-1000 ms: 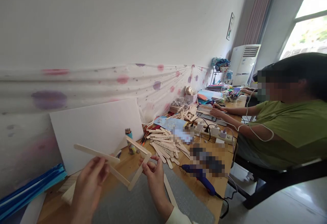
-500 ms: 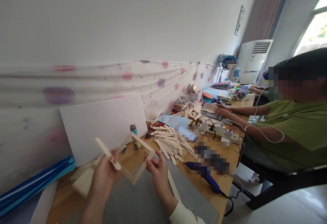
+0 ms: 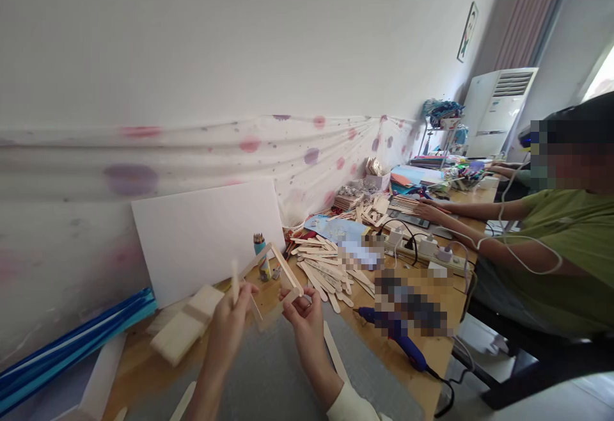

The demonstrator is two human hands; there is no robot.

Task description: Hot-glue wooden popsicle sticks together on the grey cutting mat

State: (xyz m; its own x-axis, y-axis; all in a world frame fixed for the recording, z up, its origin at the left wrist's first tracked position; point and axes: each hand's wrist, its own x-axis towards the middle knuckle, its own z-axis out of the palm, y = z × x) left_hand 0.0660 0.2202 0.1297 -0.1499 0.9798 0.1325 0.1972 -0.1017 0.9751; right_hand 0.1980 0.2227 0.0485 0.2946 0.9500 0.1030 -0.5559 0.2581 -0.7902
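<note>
1. Stick frame (image 3: 286, 270), in the head view: held tilted in the air over the grey mat (image 3: 263, 379), near its far edge; made of flat pale sticks, hollow in the middle.
2. Right hand (image 3: 307, 325): thumb and fingers pinched on the frame's right corner; cream sleeve (image 3: 352, 405) at the wrist.
3. Left hand (image 3: 231, 322): fingers gripping a loose stick (image 3: 235, 280), upright and blurred; fingertips close to the frame's left side, contact impossible to tell.
4. Beside the right forearm: another stick (image 3: 336, 354), lying on the mat.
5. Beyond the hands: a pencil holder (image 3: 259, 248) on the wooden table (image 3: 139, 370), in front of a leaning white board (image 3: 206, 235).
6. Right of the frame: a heap of sticks (image 3: 319, 264), then a blue glue gun (image 3: 410, 347), partly pixelated.
7. Left of the left hand: pale wooden pieces (image 3: 177, 338) and a blue bundle (image 3: 81, 338).
8. Farther right: a seated person in a green top (image 3: 570, 235), hands on sticks at the table.
</note>
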